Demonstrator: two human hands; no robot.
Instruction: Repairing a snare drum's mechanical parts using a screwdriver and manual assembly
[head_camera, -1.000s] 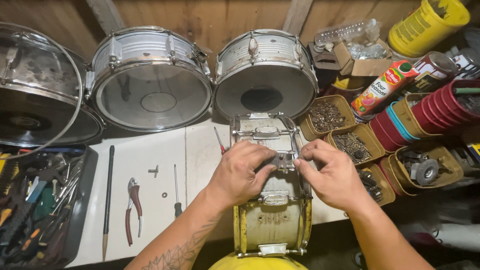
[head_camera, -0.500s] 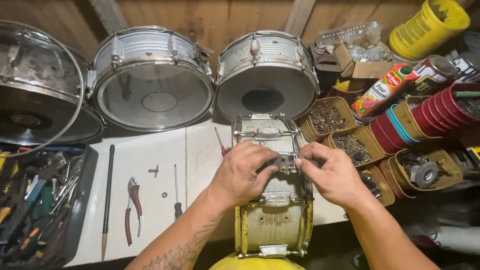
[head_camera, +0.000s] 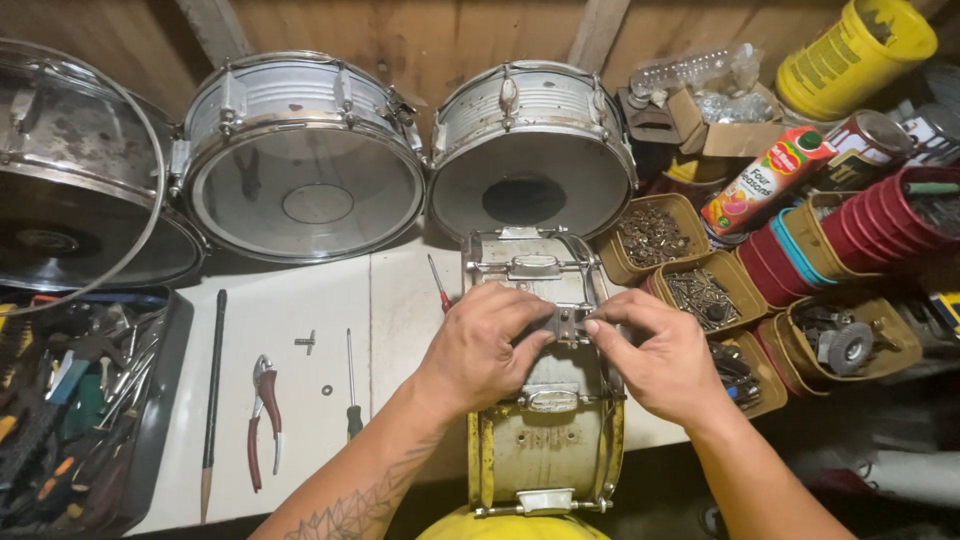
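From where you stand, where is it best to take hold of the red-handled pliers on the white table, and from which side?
Probably take the pliers by the two red handles, coming from above. They lie flat on the white table, jaws toward the drums and handles toward you, slightly spread. The black rod on their left and the screwdriver on their right lie apart from them, leaving room for fingers.

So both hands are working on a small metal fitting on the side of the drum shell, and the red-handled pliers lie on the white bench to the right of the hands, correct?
Not quite. Both hands, left hand and right hand, do pinch the small metal fitting on the drum shell, but the red-handled pliers lie on the white bench to their left, as the head view shows.
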